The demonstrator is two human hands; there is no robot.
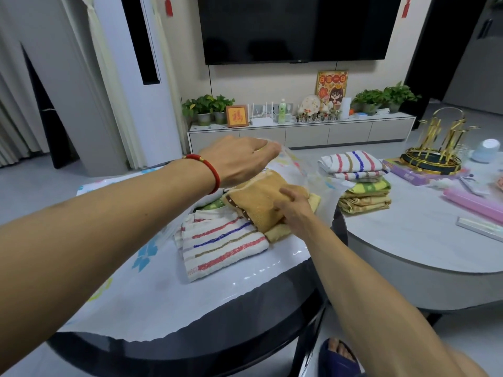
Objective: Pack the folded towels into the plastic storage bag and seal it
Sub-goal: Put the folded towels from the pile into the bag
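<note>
A clear plastic storage bag (152,289) with coloured flower prints lies flat on the dark round table. My left hand (239,159) pinches the bag's upper sheet at its far opening and holds it raised. My right hand (295,210) grips an orange-tan folded towel (255,205) lying at the bag's mouth. Beside it, under the plastic, rests a white towel with red, blue and brown stripes (223,246). On the grey table to the right stands a pile of folded towels (359,180), striped on top, green and yellow below.
The dark round table (190,346) overlaps the grey oval table (424,240). On the grey table are a gold cup rack (435,148), a purple box (413,175), a pink roll (473,202) and a white strip (481,227). A slippered foot (337,355) is below.
</note>
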